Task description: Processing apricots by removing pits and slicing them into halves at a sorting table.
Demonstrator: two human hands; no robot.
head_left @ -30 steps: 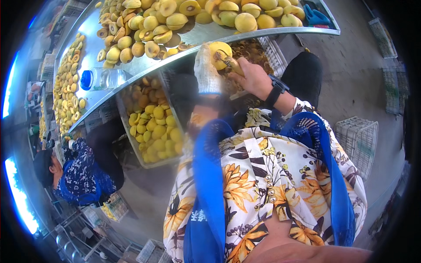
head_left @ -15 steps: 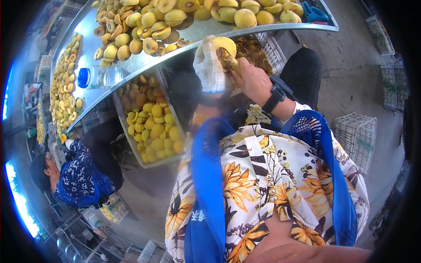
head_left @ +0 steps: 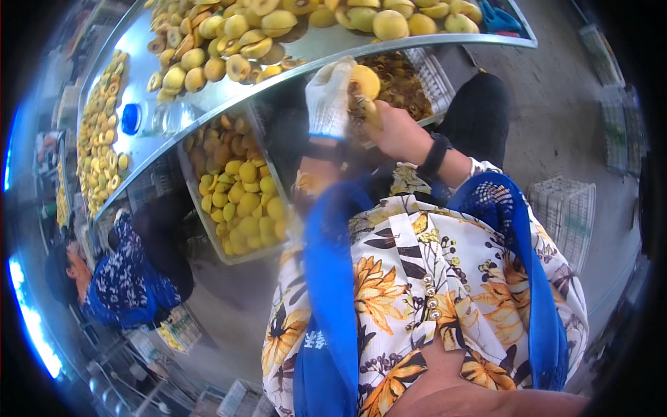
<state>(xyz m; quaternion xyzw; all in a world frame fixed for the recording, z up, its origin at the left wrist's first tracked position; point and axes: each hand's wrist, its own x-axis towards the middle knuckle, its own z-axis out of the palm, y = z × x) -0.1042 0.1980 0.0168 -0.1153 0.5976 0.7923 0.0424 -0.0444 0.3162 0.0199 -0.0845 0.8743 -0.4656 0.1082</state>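
Observation:
My left hand (head_left: 329, 97), in a white knitted glove, holds a yellow halved fruit (head_left: 363, 80) just below the metal table's edge. My right hand (head_left: 399, 132), bare with a black band at the wrist, grips a short yellowish tool (head_left: 372, 112) against the fruit's cut side; the tool's tip is blurred. Both hands are over a white crate (head_left: 424, 73) holding brown pits and scraps.
The metal table (head_left: 319, 52) bears piles of halved fruit, a blue-capped bottle (head_left: 163, 119) and blue gloves (head_left: 495, 15). A tub of yellow fruit (head_left: 246, 212) stands below. A co-worker (head_left: 132, 285) sits at the left; white crates (head_left: 563, 222) stand at the right.
My hands with the fruit and tool have shifted slightly up the picture, and my right hand has turned a little. The co-worker has moved slightly.

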